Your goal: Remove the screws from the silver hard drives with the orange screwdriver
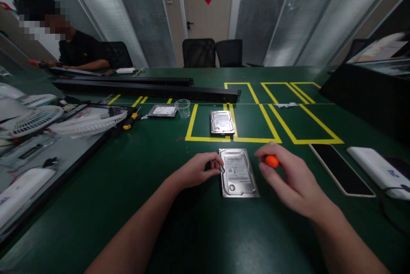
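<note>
A silver hard drive [237, 171] with a white label lies flat on the green table in front of me. My left hand [203, 169] is at its left edge, fingers curled and thumb and fingertips touching the side. To the right of the drive, my right hand [290, 173] is closed around a thing with a rounded orange end [272, 161]; the rest of it is hidden by my fingers. Just beyond sits a second hard drive [222, 122], inside the yellow tape markings.
A third hard drive [162, 111], a clear plastic cup [183, 108] and a yellow-black screwdriver [131, 121] lie farther left. Long black bars [144, 89] cross behind them. At right are a phone [341, 169] and a white power bank [379, 171]. A person [83, 50] sits at the far left.
</note>
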Available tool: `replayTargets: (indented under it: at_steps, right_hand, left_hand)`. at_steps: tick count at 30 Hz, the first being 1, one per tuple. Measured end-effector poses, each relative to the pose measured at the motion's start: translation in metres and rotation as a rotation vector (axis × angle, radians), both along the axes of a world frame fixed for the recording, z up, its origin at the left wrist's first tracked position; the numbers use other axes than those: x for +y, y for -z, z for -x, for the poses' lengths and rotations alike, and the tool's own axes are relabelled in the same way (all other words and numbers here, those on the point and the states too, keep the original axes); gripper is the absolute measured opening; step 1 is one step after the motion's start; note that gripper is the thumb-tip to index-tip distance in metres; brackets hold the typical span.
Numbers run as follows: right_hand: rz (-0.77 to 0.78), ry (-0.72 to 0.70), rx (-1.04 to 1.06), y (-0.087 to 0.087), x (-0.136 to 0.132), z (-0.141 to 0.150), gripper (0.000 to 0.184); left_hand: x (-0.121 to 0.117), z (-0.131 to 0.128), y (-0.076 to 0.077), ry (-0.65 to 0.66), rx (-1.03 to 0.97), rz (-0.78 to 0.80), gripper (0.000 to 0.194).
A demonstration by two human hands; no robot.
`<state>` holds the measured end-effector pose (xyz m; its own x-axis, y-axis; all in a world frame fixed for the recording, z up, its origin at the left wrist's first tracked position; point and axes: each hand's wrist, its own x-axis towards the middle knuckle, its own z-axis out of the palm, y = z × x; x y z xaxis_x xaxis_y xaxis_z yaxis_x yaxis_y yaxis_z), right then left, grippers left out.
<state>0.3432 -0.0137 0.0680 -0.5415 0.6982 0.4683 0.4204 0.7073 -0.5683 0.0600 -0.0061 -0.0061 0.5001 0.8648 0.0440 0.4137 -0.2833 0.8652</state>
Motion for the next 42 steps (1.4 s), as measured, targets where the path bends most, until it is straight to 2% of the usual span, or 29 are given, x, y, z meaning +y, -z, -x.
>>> replayTargets:
  at_steps: [5,9,11,14,22,42]
  right_hand:
    - [-0.076,0.048,0.484,0.009,0.001,0.005,0.018]
    - [0.143,-0.002,0.714,0.018,-0.001,0.016,0.019]
    - [0.258,-0.038,0.727,0.024,-0.001,0.021,0.020]
    - [0.316,-0.056,0.715,0.033,0.000,0.028,0.019]
    - [0.306,-0.034,0.609,0.047,0.003,0.039,0.017]
    - [0.343,-0.021,0.578,0.053,0.004,0.040,0.016]
  left_hand:
    - [0.000,0.000,0.002,0.004,-0.033,-0.009,0.027]
    - [0.000,-0.001,0.002,0.002,-0.028,-0.004,0.030]
    - [0.000,-0.001,0.003,0.002,-0.026,-0.008,0.031]
    - [0.000,-0.001,0.004,0.007,-0.028,-0.016,0.030]
    - [0.001,0.000,0.005,0.006,-0.034,-0.024,0.033]
    - [0.000,-0.001,0.004,0.001,-0.030,-0.018,0.032]
